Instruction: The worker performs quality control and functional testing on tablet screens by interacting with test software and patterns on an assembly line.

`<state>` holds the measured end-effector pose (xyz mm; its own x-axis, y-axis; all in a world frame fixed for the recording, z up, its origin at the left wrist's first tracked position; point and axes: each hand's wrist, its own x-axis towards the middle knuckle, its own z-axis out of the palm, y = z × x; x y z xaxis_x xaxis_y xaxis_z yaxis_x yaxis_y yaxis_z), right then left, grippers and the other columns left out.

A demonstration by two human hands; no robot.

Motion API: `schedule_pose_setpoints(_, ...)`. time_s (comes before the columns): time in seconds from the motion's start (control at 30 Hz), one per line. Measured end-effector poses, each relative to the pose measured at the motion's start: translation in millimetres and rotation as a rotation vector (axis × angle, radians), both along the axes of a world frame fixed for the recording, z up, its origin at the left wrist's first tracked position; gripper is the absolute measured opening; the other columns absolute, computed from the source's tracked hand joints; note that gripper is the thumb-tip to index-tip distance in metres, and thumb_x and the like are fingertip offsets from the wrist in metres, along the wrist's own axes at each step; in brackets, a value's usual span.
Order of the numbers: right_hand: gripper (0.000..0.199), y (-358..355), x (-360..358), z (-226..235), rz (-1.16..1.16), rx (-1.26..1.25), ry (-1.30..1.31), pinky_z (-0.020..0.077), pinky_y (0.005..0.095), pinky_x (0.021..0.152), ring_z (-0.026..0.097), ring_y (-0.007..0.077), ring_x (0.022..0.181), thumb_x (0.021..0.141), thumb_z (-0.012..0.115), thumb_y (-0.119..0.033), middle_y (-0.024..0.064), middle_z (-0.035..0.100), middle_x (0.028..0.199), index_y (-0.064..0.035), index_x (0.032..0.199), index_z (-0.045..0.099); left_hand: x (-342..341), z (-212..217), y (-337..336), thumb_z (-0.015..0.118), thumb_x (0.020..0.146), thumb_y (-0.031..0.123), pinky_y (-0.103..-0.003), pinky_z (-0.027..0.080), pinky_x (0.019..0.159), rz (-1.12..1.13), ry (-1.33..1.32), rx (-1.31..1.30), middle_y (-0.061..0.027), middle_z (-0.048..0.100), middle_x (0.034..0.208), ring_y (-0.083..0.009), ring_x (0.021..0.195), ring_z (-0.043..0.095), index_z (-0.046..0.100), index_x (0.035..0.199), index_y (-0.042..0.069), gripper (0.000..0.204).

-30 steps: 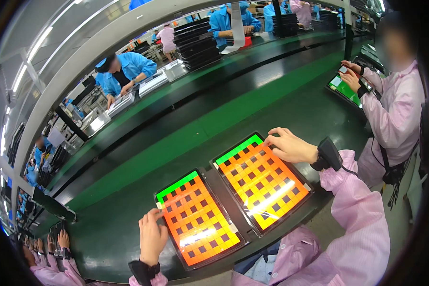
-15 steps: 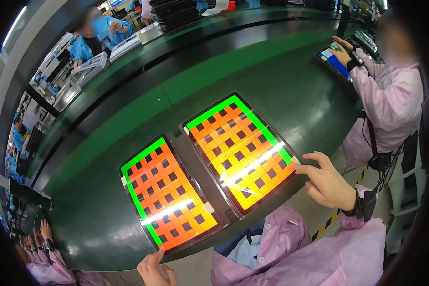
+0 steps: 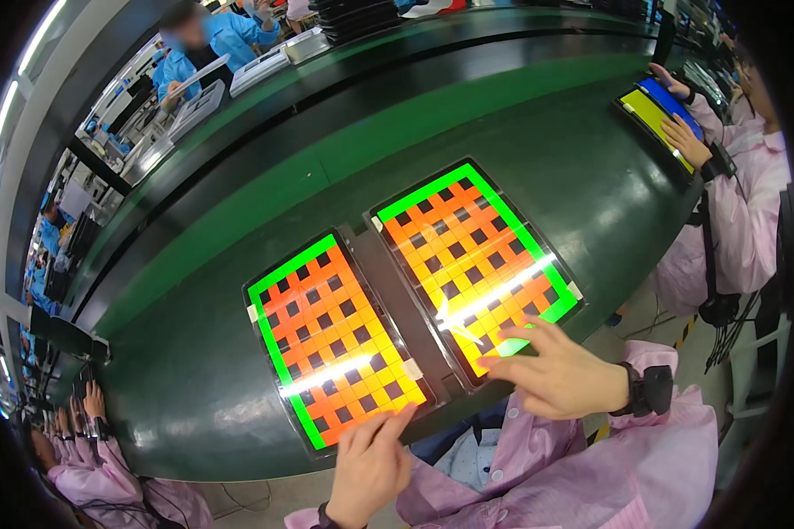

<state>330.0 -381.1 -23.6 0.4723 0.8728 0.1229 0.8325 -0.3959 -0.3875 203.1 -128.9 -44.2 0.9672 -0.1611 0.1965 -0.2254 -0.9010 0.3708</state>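
Observation:
Two tablets lie side by side on the dark green table, their screens showing an orange and yellow grid with black squares. The left tablet (image 3: pixel 331 339) has a green band along its top and left edges. On the right tablet (image 3: pixel 472 251), green runs along the top, the right side and part of the bottom. My left hand (image 3: pixel 372 463) has its index finger stretched to the lower right corner of the left tablet. With fingers apart, my right hand (image 3: pixel 569 375) reaches over the right tablet's bottom edge, index fingertip near its lower left corner. Neither hand holds anything.
A dark strip (image 3: pixel 397 286) lies between the tablets. At the right, a co-worker in pink (image 3: pixel 732 194) handles another tablet (image 3: pixel 657 123). A person in blue (image 3: pixel 207 44) works beyond the table's far edge. Other hands (image 3: pixel 93 406) rest at the lower left.
Both hands have moved along the tablets' bottom edges, the left rightward and the right leftward. Green now shows along part of the right tablet's bottom. The co-worker's screen colours have changed.

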Motion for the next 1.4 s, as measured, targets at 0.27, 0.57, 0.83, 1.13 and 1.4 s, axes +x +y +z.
schedule_pose_setpoints(0.27,0.038,26.5,51.5,18.7,-0.003,0.158,0.075,0.0377,0.0469,0.097,0.043,0.0344,0.117,0.077,0.055,-0.008,0.0165,0.055,0.114,-0.0021,0.114,0.052,48.7,32.3,27.9,0.055,0.07,-0.007,-0.038,0.038,0.087,-0.086,-0.139,-0.116,-0.0097,0.058,0.105,-0.0282,0.096,0.053,0.054,0.111,0.004,0.042)
schedule_pose_setpoints(0.57,0.043,103.8,160.7,-11.0,-0.045,0.155,0.066,0.0356,0.045,0.101,0.035,0.0371,0.127,0.082,0.046,-0.011,0.0233,0.049,0.123,-0.0012,0.124,0.045,169.4,11.4,74.4,0.049,0.075,0.0,-0.041,0.035,0.096,0.108,-0.109,-0.014,-0.0145,0.056,0.116,-0.0325,0.112,0.046,0.043,0.12,0.001,0.045)
schedule_pose_setpoints(0.83,0.048,77.2,114.8,-7.3,0.027,0.034,0.012,0.0324,0.0505,0.102,0.037,0.0461,0.12,0.083,0.051,-0.016,0.0281,0.048,0.118,-0.0003,0.127,0.04,116.8,22.1,57.6,0.049,0.073,-0.002,-0.042,0.033,0.097,0.046,0.058,0.066,-0.0155,0.054,0.121,-0.0331,0.114,0.044,0.043,0.122,0.0,0.049)
schedule_pose_setpoints(1.13,0.045,5.9,17.3,19.6,0.229,-0.012,-0.046,0.0344,0.0487,0.1,0.042,0.0347,0.119,0.076,0.059,-0.014,0.0166,0.057,0.108,-0.0003,0.118,0.049,13.4,32.1,8.5,0.053,0.069,-0.003,-0.043,0.037,0.089,-0.188,0.116,0.033,-0.0147,0.053,0.111,-0.0305,0.106,0.047,0.05,0.125,0.004,0.056)
schedule_pose_setpoints(1.4,0.048,6.1,22.6,7.2,0.059,0.163,0.14,0.0356,0.0499,0.098,0.042,0.0391,0.118,0.073,0.059,-0.007,0.0248,0.052,0.113,-0.0036,0.12,0.051,-9.7,10.1,12.3,0.058,0.067,0.0,-0.037,0.039,0.086,-0.018,-0.003,0.048,-0.0063,0.058,0.106,-0.023,0.101,0.052,0.057,0.119,0.006,0.053)
